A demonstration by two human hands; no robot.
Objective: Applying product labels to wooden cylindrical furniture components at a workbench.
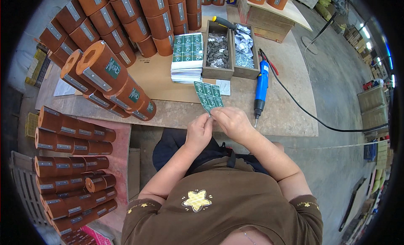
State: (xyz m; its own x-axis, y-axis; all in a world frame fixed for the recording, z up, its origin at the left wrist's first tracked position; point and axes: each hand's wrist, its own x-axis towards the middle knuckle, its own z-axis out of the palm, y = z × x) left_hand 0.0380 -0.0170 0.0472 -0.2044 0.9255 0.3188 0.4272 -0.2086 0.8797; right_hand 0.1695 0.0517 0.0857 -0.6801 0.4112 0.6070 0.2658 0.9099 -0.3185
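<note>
I hold a sheet of green stickers [208, 94] upright over the table's front edge. My right hand [230, 123] pinches its lower right part between thumb and fingers. My left hand [199, 130] is closed at the sheet's bottom corner, its fingertips meeting those of the right; the exact grip there is partly hidden. Just beyond lies a tall stack of sticker sheets [187, 55]. To the left, brown cylinders [103, 68] with metal strips stand in stacks, and several of the front ones carry a green sticker.
Wooden boxes of small metal pieces [217, 51] and of a crumpled cloth [244, 38] with screws stand at the back; a yellow-black-handled tool [224, 22] rests across them. A blue electric screwdriver [261, 83] lies right, its black cable running off the table. More cylinders [73, 164] lie at lower left.
</note>
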